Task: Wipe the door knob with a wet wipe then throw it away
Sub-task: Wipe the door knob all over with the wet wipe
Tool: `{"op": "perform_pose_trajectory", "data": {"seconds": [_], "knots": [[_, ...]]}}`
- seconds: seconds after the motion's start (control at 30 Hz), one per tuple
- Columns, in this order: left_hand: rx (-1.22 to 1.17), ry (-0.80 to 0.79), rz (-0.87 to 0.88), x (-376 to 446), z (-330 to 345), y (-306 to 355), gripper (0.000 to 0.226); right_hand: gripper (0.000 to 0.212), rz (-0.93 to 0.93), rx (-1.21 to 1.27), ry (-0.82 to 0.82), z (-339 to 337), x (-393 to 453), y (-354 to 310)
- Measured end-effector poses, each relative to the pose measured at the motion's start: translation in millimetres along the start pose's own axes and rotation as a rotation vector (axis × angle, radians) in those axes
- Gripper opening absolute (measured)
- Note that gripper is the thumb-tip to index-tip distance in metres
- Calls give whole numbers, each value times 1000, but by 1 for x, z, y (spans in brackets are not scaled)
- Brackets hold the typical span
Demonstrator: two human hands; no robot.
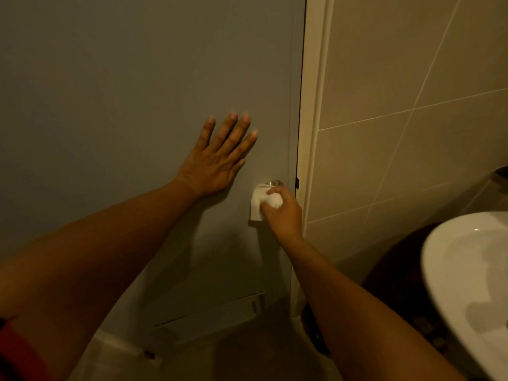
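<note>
A grey door [123,92] fills the left and middle of the head view. Its metal door knob [274,183] sits near the door's right edge, mostly covered; only its top rim shows. My right hand [283,213] grips a white wet wipe [259,203] and presses it around the knob from below. A flap of the wipe hangs down to the left of my fingers. My left hand [217,160] lies flat on the door, fingers spread, up and to the left of the knob, holding nothing.
A cream door frame [310,133] runs beside the door's right edge, with beige wall tiles [412,105] beyond it. A white sink [467,270] juts in at the lower right. A vent slat [214,309] sits low in the door.
</note>
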State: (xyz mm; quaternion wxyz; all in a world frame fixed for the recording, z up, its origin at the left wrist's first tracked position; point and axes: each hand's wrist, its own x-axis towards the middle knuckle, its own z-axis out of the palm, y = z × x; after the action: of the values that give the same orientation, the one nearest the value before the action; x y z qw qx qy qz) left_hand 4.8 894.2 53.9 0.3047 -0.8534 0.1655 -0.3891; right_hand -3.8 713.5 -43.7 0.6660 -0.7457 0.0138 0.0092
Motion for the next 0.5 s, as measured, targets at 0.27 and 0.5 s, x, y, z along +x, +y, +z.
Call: {"op": "perform_pose_trajectory", "data": {"seconds": [0.27, 0.5], "knots": [[25, 33, 8, -1, 4, 1, 60, 49, 684, 1559, 37, 17, -2, -12], [50, 40, 4, 0, 5, 1, 61, 43, 587, 1344, -30, 9, -8, -10]]}}
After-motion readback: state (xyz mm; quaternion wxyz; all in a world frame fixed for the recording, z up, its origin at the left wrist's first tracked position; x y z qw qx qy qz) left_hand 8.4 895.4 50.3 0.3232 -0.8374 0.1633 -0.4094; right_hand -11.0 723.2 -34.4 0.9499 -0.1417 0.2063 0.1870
